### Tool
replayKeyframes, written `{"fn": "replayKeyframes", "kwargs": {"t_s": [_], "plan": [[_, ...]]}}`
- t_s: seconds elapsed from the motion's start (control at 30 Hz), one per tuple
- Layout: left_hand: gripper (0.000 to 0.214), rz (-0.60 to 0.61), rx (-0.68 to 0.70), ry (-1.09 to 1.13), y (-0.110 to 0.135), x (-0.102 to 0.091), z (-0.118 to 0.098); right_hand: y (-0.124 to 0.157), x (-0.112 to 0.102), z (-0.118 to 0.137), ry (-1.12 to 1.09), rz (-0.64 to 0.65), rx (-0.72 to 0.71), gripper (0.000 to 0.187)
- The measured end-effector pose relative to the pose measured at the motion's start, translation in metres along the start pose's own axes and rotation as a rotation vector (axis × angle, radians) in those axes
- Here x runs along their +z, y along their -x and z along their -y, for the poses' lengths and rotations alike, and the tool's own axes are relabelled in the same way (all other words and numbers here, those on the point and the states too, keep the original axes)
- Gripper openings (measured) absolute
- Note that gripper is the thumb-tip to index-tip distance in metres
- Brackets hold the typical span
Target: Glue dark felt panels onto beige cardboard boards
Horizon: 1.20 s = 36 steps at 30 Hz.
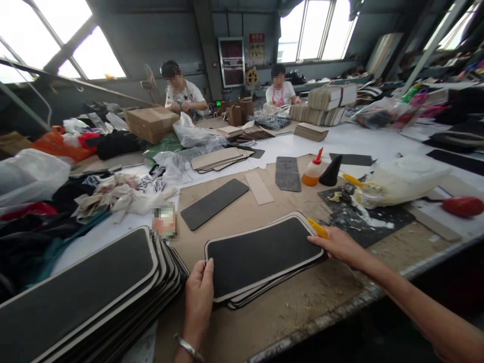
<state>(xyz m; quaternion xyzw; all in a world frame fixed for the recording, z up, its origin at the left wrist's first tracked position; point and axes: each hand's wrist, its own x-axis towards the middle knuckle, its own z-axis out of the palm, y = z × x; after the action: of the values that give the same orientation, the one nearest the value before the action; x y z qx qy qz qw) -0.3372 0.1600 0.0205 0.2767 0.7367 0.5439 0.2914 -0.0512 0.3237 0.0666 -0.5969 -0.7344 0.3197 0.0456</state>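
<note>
A black rounded panel with a pale border point(260, 254) lies in front of me, on top of a few similar panels fanned out slightly beneath it. My left hand point(200, 287) grips its left edge, thumb on top and fingers below. At the right end, my right hand point(338, 244) pinches the panel's edge and also holds a yellow tool point(317, 228), of which only a narrow yellow end shows. To the left of my left hand stands a tall stack of the same bordered panels point(91, 282). Beyond the panel lies a plain dark rounded board point(215, 203).
Right of the panels, white paste covers a dark sheet point(372, 222) beside a plastic bag of paste point(408, 179). Behind are a red-tipped glue bottle point(312, 171), a black cone point(331, 170) and a marked grey board point(288, 174). Two people point(185, 96) work across the table.
</note>
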Motion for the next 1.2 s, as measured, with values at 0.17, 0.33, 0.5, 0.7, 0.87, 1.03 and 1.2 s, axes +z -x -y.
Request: {"fn": "replayKeyframes", "kwargs": {"t_s": [0.17,0.33,0.5,0.7,0.87,1.03,1.2], "plan": [[0.049,-0.02,-0.061,0.039,0.021,-0.007,-0.003,0.026,-0.001,-0.01,-0.167,-0.052,-0.023,0.027],[0.051,0.053,-0.144,-0.008,0.027,-0.013,0.007,0.037,0.005,-0.018,-0.259,0.088,0.081,0.034],[0.048,0.016,-0.214,0.081,0.026,-0.012,0.001,0.036,0.005,-0.019,-0.295,0.12,0.162,0.044],[0.045,0.112,-0.251,0.12,0.028,-0.012,-0.006,0.032,0.012,-0.025,-0.362,0.198,0.161,0.04],[0.047,0.11,-0.242,0.154,0.03,-0.011,-0.002,0.033,0.021,-0.03,-0.415,0.162,0.133,0.036],[0.044,0.118,-0.216,0.168,0.03,-0.009,-0.002,0.032,0.025,-0.035,-0.356,0.142,0.133,0.036],[0.042,0.089,-0.1,0.121,0.031,-0.008,-0.002,0.03,0.025,-0.038,-0.294,0.087,0.055,0.041]]}}
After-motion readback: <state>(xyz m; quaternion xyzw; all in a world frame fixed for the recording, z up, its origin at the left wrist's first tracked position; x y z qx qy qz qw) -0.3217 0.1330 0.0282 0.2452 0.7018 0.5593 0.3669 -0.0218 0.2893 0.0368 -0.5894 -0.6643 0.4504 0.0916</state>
